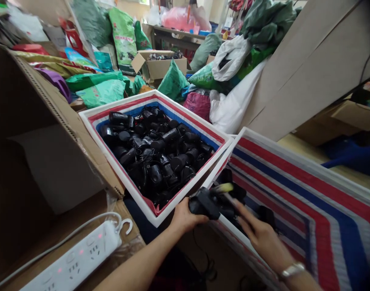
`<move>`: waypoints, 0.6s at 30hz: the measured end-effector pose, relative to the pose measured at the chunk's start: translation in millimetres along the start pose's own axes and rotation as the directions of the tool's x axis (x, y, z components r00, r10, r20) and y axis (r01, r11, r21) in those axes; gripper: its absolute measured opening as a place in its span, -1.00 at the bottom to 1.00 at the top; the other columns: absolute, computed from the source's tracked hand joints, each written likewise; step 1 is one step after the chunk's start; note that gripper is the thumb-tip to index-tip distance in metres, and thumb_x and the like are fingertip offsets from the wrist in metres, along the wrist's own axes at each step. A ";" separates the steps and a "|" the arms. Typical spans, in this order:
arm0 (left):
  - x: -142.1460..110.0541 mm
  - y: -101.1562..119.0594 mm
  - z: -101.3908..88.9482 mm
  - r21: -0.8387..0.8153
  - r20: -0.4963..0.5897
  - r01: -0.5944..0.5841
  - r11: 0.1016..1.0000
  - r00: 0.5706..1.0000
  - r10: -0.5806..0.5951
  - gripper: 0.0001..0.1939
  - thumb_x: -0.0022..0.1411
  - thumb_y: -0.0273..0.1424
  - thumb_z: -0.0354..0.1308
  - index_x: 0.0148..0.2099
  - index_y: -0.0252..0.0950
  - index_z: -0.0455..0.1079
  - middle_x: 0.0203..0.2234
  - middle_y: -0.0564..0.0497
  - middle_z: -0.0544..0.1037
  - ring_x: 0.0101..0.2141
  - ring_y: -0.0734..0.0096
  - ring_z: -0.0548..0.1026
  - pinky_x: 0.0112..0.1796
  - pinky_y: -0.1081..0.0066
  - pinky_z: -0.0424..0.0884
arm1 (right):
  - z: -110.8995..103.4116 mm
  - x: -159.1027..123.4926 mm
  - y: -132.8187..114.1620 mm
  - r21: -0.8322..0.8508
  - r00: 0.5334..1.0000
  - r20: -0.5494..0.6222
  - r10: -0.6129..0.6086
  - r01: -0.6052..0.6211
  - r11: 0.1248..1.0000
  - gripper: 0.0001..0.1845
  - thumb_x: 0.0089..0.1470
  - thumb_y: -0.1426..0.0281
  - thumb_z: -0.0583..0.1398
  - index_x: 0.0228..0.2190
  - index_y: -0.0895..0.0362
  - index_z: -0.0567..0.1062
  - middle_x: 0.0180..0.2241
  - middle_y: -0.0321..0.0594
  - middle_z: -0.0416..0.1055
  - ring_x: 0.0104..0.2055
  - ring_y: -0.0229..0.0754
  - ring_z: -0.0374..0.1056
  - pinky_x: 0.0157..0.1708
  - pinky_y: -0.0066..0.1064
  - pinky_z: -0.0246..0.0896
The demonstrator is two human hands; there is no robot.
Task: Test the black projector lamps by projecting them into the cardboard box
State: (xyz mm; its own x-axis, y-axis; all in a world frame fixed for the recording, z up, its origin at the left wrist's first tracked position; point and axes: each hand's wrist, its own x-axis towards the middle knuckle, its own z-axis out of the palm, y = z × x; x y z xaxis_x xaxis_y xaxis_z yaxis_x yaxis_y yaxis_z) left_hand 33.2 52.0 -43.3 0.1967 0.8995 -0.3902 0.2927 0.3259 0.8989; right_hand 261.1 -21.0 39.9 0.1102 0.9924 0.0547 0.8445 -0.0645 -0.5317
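One black device (204, 204), gripped by the left hand (185, 218) beside the white-rimmed bin (121, 170), should handle light and stiff (plastic, probably), best held around its body; the right hand (262, 238) is too blurred to tell its grip.

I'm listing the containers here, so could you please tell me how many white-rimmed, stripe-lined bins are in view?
2: one bin, holding black devices, beyond the left hand; the other bin to its right. More may be hidden.
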 end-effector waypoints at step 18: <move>-77.4 -9.2 -90.4 -0.801 0.235 0.287 0.525 0.958 -0.166 -0.47 -0.13 -0.02 0.19 -0.23 -0.36 0.45 -0.40 -0.09 0.59 -0.37 0.26 0.53 -0.22 0.22 0.42 | 84.8 87.8 -72.2 0.196 0.797 0.480 -0.368 0.312 0.930 -0.48 0.08 0.49 0.04 0.11 0.19 0.27 -0.02 -0.13 0.42 0.00 -0.15 0.35 0.05 -0.29 0.20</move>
State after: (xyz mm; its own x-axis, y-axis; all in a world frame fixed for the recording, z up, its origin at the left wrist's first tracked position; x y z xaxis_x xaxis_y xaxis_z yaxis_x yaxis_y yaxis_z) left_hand -69.3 5.7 -3.3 0.3596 0.7393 -0.5694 -0.5398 0.6625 0.5193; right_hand 165.4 79.7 11.3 -0.4745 0.8645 -0.1660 0.7166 0.2698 -0.6432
